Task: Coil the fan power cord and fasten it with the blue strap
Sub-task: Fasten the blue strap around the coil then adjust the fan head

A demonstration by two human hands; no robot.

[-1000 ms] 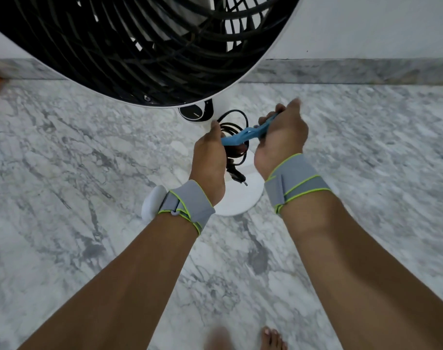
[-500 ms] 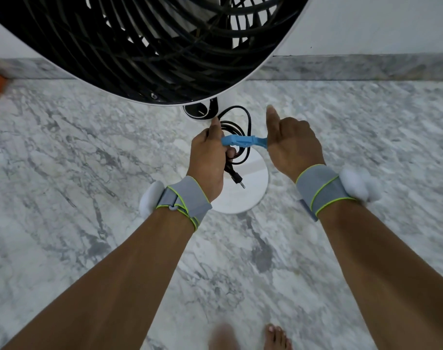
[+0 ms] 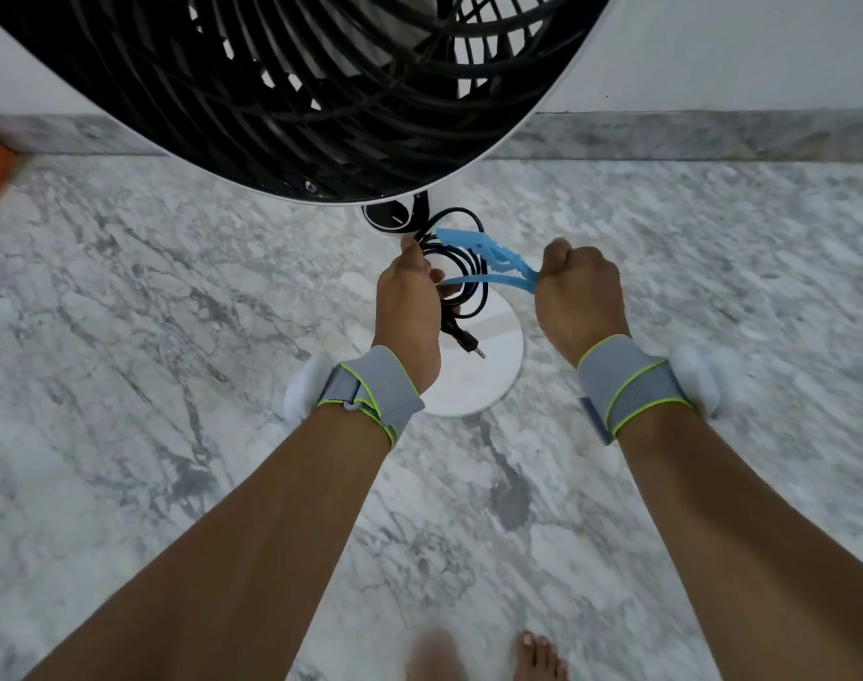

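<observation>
Left hand [image 3: 410,307] grips coiled cord [image 3: 461,272]; right hand [image 3: 579,294] fisted on blue strap [image 3: 488,253]: pull taut, keep loops bunched.

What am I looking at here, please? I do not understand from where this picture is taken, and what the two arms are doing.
The picture comes from a camera worn on a person's head, looking forward and down, so the two arms are that person's own. Each wrist wears a grey band with green edging. Above is the black grille of a white standing fan; its round white base stands on a grey marble floor. The left hand grips the coiled black power cord, whose plug hangs down over the base. The right hand is closed on the end of a blue plastic strap, which passes around the coil. The person's bare toes show at the bottom edge.
</observation>
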